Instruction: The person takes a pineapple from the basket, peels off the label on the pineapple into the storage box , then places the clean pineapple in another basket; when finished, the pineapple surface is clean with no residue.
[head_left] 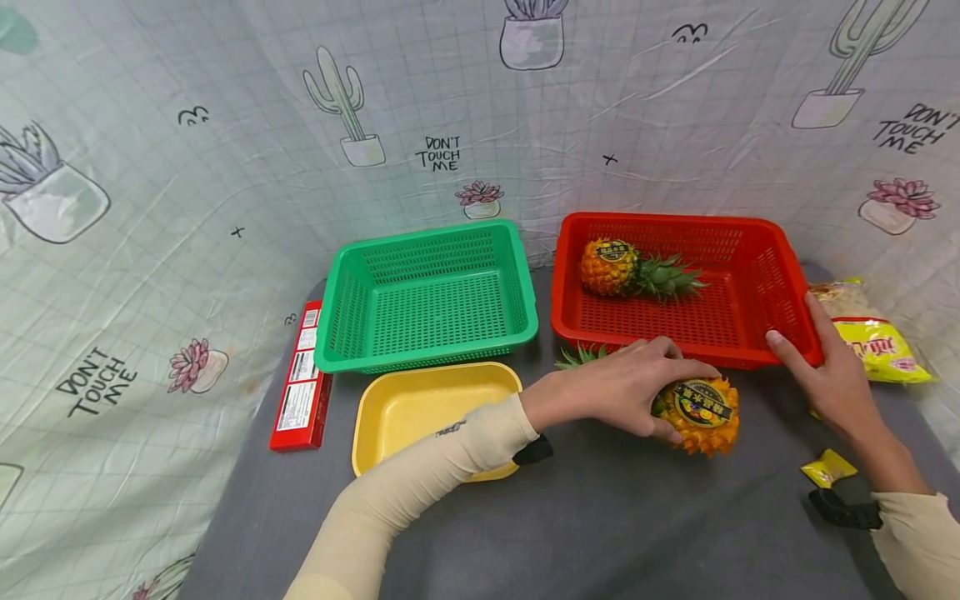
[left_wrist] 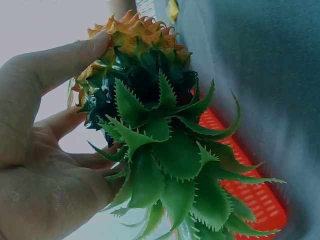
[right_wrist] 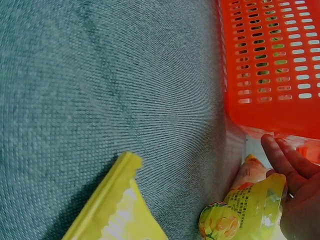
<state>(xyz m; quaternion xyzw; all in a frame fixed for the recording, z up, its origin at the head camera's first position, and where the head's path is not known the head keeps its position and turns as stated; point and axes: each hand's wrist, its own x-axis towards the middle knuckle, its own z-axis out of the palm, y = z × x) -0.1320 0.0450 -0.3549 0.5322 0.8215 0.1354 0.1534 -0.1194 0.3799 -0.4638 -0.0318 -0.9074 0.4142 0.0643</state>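
Note:
My left hand holds a pineapple with a dark round label, just in front of the red basket. In the left wrist view, thumb and fingers curl round the fruit near its spiky green crown. My right hand grips the red basket's near right corner, thumb at the front rim and fingers along the side. Inside that basket, at its left, a second pineapple lies on its side, crown pointing right. The right wrist view shows fingers touching the basket from outside.
A green basket stands left of the red one. Before it sits a yellow tub, partly behind my left forearm. A red box lies at the far left. At the right are a yellow bag and a small yellow packet.

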